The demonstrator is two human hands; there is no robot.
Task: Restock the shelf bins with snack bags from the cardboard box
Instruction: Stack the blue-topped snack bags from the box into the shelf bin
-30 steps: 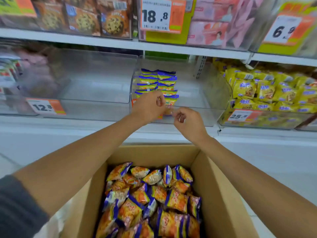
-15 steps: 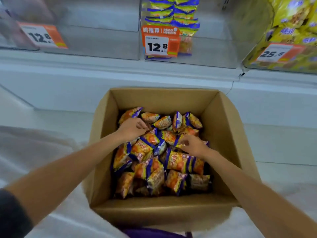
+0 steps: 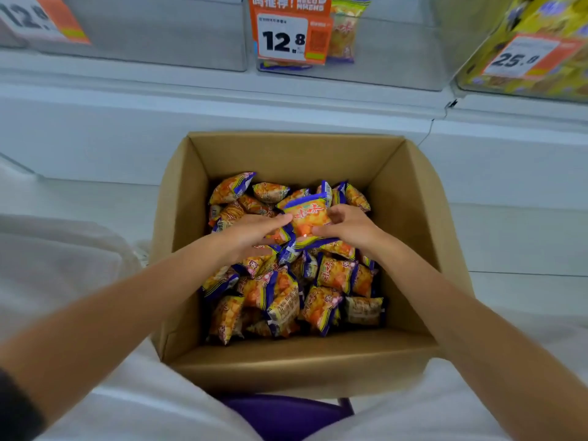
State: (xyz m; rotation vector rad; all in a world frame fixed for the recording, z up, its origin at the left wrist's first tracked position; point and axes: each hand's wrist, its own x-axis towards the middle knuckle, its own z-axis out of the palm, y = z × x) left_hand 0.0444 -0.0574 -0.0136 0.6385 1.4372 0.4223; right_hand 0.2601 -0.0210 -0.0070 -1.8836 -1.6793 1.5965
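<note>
The right hand (image 3: 346,227) pinches a snack bag (image 3: 307,218) by its 3 o'clock edge, fingers curled. The left hand (image 3: 254,233) reaches its 9 o'clock edge; I cannot tell whether it grips. The bag is above the other bags (image 3: 331,275) in the cardboard box (image 3: 286,157). At 12 o'clock is a clear bin (image 3: 381,58) with a price tag (image 3: 283,39).

Beyond the cardboard box (image 3: 410,198), the clear shelf bins (image 3: 152,33) were cut off by the top edge, and the fine print on the orange price tag (image 3: 288,36) was too small to read. Under the box's near wall, a purple object (image 3: 286,415) was mostly hidden, and inside the box the lower snack bags (image 3: 331,275) lay buried.
</note>
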